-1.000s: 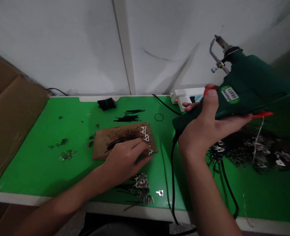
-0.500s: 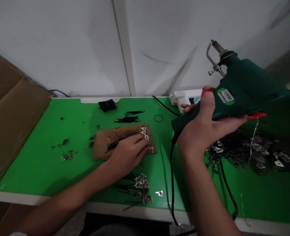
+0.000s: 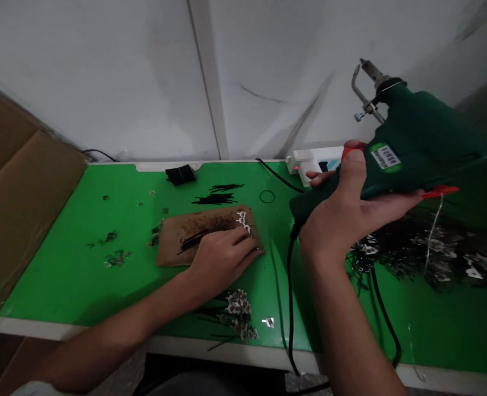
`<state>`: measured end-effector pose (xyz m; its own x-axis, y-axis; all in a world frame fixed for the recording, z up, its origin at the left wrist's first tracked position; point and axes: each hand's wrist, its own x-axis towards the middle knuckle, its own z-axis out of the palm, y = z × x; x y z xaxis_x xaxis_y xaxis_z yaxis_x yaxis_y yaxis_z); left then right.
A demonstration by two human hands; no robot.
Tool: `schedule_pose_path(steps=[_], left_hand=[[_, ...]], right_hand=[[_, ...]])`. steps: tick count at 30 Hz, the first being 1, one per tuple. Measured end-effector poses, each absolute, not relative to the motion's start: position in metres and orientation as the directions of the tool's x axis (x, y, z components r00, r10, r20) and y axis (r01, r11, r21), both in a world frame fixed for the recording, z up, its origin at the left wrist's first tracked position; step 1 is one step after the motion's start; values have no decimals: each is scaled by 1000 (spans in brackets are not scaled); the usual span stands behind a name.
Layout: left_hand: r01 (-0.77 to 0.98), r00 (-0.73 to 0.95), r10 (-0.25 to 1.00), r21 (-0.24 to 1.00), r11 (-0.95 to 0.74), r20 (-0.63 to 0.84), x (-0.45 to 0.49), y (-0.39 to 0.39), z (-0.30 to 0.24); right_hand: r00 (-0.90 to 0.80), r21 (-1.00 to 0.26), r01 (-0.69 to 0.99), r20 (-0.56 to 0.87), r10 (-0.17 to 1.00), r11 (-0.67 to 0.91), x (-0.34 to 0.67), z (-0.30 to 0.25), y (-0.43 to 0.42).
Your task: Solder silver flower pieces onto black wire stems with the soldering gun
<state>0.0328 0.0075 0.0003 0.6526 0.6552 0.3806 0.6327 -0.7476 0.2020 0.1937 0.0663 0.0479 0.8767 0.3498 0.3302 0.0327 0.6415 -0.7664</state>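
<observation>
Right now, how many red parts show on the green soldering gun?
2: the upper red part beside the right hand's thumb, and the lower red part on the green soldering gun's underside, where a thin wire hangs. The right hand may hide more.

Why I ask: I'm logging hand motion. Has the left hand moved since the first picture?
Yes: the left hand has moved slightly right, judged against the brown board, toward its right edge.

Green soldering gun (image 3: 422,132), tip raised
</observation>
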Motion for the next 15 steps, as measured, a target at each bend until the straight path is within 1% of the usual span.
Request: schedule_pose_path(steps=[3,5,8,10,12,15], left_hand=[[619,671,638,189,-763,378,30,9,0],[607,685,623,177,-775,378,29,9,0],[595,699,614,179,-783,366,30,9,-1],[586,695,621,215,-781,361,31,9,-1],[568,677,626,267,-778,387,28,12,3],[594,587,666,315,-741,460,7,24,21]], right_hand=[[878,-759,66,353,323,648,194,45,68],[874,-776,109,372,312,621,195,44,68],[869,-796,129,378,319,592,195,44,67],[871,-786,117,375,317,607,195,46,66],[875,-771,92,365,319,631,194,48,65],[873,-745,43,352,337,666,193,48,67]])
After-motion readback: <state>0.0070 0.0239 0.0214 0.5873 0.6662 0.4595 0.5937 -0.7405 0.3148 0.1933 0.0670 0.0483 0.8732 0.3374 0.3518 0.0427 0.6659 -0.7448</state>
